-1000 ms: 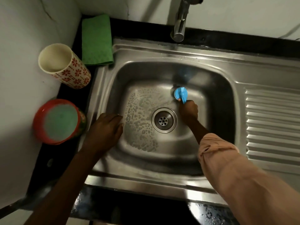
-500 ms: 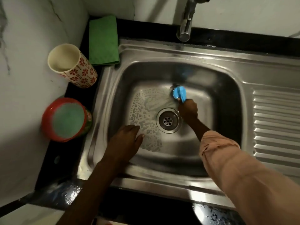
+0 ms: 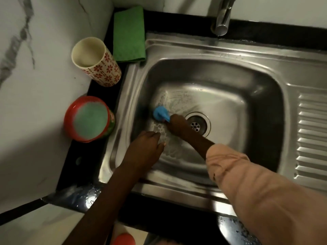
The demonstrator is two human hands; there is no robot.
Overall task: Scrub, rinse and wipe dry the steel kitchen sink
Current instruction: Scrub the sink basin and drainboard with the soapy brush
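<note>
Blue scrubber (image 3: 160,113), gripped in the right hand (image 3: 177,125), has swept from behind the drain (image 3: 197,125) to centre-left of the sink (image 3: 238,55) floor. Left hand (image 3: 144,149), fingers loosely extended, has slid in beside it. Suds spreading; scrubbing continues, rinse still ahead.

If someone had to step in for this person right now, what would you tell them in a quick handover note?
Right hand grips the blue scrubber, pressed to the basin floor left of the drain.
Left hand holds nothing; it rests, fingers loose, at the basin's left wall.
Steel sink: soapy film on the floor left of the drain; the rest looks unscrubbed.
Tap shows no running water.
Green cloth lies folded at the back left corner, unused.
Left to do: finish scrubbing, rinse, wipe dry.
</note>
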